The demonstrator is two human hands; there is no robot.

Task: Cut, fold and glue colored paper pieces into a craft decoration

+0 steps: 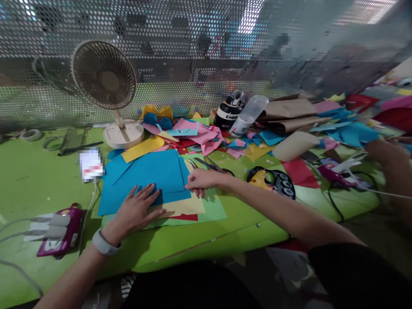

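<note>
Centrally: blue sheets (pixel 144 174), loosely stacked over other coloured paper on the worktop (pixel 28 171). Left hand (pixel 137 211): spread flat, resting on the sheets' near part. Right hand (pixel 202 179): fingers curled at their right edge; whether paper is pinched cannot be told. Risk: a tug with slack left-hand pressure could skew the stack. Scissors (pixel 210 165): right of the sheets; a sleeping nick hazard, perhaps. Lettering: dark bottle (pixel 225 113), beyond right, partial, seemingly "EN"; nothing else legible.
</note>
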